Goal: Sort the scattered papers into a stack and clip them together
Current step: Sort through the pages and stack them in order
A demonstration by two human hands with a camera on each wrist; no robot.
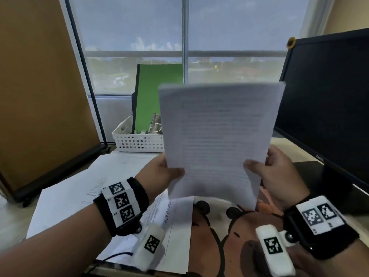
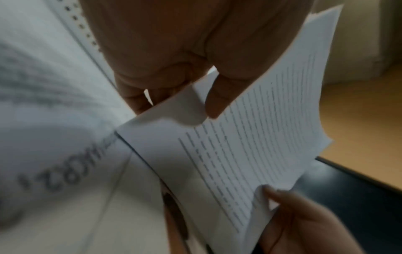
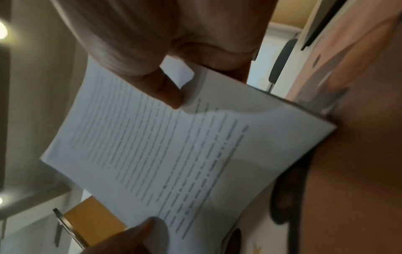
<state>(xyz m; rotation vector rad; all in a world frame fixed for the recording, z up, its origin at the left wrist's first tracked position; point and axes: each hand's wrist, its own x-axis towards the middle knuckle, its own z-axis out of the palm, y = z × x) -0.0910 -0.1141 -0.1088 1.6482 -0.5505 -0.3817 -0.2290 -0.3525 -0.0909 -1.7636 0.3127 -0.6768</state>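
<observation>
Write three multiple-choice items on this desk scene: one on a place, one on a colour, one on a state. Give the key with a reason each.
1. Where is the white perforated basket?
A. on the desk behind the loose sheets
B. on the monitor
C. in the right hand

2. What colour is the folder standing in the basket?
A. red
B. green
C. black

3. How is the held stack of papers kept up?
A. lying flat on the desk
B. pinched by the left hand and right hand
C. clipped to the window

Key: 1 A, it sits past the loose sheets; 2 B, its face is green; 3 B, both thumbs press its lower edge, off the desk.
</observation>
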